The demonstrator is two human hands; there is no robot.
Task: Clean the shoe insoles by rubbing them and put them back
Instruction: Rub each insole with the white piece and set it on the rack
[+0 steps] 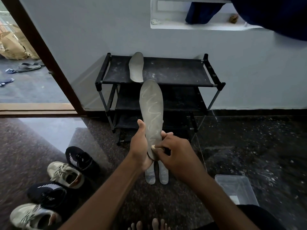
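**Four insoles, one in hand**

The left hand has its grip clasped round the heel end of a long grey foam insole. The right hand has its grip pinching a small pale pad against it. Another grey insole lies on the black shoe rack. Two more insoles lie on the floor, near four shoes.

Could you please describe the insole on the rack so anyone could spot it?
Find the black shoe rack against the wall. The insole lies on its top shelf, left of middle. It alone is neither held nor on the floor.
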